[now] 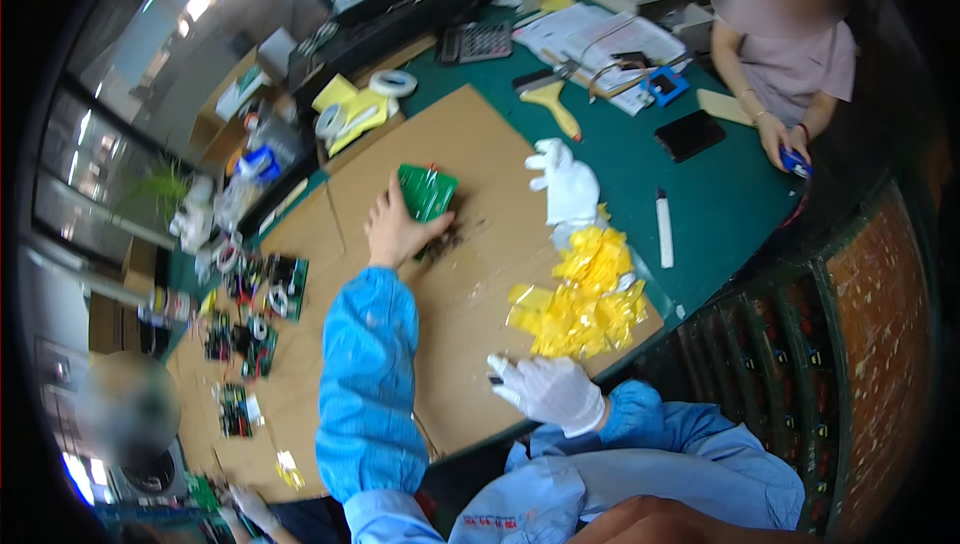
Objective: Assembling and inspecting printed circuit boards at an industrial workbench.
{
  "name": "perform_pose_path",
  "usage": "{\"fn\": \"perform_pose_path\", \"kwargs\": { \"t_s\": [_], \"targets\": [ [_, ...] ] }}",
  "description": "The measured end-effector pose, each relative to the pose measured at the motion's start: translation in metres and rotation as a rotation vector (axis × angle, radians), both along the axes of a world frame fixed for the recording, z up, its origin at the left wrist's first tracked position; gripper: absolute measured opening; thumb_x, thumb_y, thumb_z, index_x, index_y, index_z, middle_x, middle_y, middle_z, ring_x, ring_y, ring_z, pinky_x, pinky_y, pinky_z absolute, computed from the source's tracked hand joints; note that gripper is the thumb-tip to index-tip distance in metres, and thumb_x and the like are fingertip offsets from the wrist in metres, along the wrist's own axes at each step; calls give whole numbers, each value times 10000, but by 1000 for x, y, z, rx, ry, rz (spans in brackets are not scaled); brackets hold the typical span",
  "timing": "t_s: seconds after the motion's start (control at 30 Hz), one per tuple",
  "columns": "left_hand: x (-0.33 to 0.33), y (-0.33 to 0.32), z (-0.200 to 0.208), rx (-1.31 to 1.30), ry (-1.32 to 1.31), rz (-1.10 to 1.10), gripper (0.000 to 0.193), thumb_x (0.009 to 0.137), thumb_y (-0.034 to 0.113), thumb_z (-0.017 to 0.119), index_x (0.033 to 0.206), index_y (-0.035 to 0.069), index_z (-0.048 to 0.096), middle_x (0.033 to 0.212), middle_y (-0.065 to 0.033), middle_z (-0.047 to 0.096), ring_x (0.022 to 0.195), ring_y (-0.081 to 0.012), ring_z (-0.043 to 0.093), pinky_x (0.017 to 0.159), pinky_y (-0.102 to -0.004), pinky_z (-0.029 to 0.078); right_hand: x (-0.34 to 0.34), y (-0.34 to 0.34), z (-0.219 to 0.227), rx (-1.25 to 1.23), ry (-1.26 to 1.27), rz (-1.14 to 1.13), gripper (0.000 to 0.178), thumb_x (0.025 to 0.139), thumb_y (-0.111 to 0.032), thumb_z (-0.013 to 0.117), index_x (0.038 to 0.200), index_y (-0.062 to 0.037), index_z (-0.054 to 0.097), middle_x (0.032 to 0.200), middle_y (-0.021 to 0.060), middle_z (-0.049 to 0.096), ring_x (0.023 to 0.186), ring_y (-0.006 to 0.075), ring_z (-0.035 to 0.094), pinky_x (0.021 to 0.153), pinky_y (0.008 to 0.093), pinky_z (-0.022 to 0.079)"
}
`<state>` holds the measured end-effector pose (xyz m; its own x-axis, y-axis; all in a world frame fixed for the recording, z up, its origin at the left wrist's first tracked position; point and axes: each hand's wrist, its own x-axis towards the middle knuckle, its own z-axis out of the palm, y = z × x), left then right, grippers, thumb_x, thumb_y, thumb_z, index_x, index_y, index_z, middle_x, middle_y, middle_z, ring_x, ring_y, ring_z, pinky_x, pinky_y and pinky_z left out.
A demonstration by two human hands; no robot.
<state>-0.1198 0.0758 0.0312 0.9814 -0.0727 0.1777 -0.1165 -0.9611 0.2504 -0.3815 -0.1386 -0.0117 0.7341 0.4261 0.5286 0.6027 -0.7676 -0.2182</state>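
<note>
My bare left hand [398,232] is closed around a green circuit board [428,192], tilted above the brown cardboard sheet [470,179]. Dark parts show beneath the board and are partly hidden by my fingers. My right hand [548,391], in a white glove, is low over the cardboard's near edge. Its fingers point left, with a small dark spot at their tips; what they hold is too small to name. Just beyond it lies a heap of crumpled yellow tape pieces [585,294]. An empty white glove [566,184] rests against the heap's far side.
Several boards with components [262,339] stand at the left. A yellow-handled brush [552,104], a black phone [690,136] and a white-handled tool [664,229] lie on the green tabletop [625,159]. Tape rolls [392,83] sit at the back. Other people are at the far right and lower left.
</note>
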Motion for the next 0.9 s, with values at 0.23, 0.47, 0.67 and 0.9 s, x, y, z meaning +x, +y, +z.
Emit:
{"fn": "perform_pose_path", "kwargs": {
  "t_s": [0.23,0.47,0.67,0.9],
  "targets": [
    [-38,31,11,-324,-112,138,1218,655,633,820,1564,61,245,1293,-270,546,1216,-432,538,1024,-513,430,3,6,10,-54,33,-13,449,911,-375,685,1278,-119,655,714,-5,484,635,134,551,526,311,423],
    [-167,95,30,-1067,-19,271,1084,818,385,830,1555,-49,164,1226,-192,621,1058,-228,647,917,-327,509,13,11,17,-52,135,25,536,910,-375,685,1355,-88,599,673,-6,547,563,170,580,501,334,462],
    [-272,115,36,-1217,-66,411,941,900,193,764,1576,2,139,1225,-153,609,1025,-180,647,890,-298,513,3,43,31,-52,292,267,721,883,-420,701,1464,-54,481,690,-4,666,566,190,643,506,339,488],
    [-313,132,13,-1673,13,350,811,952,304,605,1595,45,185,1408,-126,509,1255,-197,519,1085,-358,382,-5,69,26,56,367,282,635,902,-380,692,1436,-87,512,723,27,688,626,220,676,539,360,511]
  ]
}}
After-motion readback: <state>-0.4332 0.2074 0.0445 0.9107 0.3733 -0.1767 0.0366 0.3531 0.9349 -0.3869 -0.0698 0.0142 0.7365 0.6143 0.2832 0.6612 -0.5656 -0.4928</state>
